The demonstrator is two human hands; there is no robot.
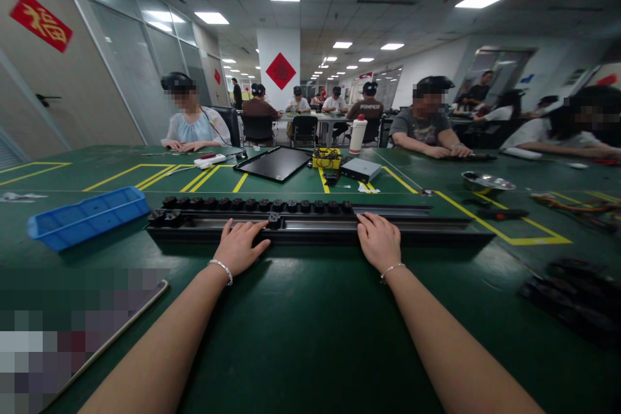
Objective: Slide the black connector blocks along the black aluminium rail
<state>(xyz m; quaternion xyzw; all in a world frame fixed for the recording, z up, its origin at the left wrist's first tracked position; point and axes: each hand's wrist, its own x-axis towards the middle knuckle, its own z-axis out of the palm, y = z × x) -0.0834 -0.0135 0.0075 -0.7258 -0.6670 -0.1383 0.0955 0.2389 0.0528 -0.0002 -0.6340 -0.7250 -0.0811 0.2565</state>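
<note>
Head view: left hand (241, 248), fingers loosely spread, touches a black block (274, 220); right hand (380, 243), likewise gripping nothing, rests on the rail (317, 225). Positioning seems in hand, next needing gentle guiding.

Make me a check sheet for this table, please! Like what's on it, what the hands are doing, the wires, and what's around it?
Surface: green table with yellow tape.
Job's things: black pieces lined up along the rear rail; fewer on the front rail.
Clutter: blue bin, dark panel, silver box, white bottle, metal bowl.
Hands: left hand beside a single black piece, contact unclear; right hand at the front rail.
Cables: coloured wires at the right.
Surroundings: people seated; red sign on a pillar.
</note>
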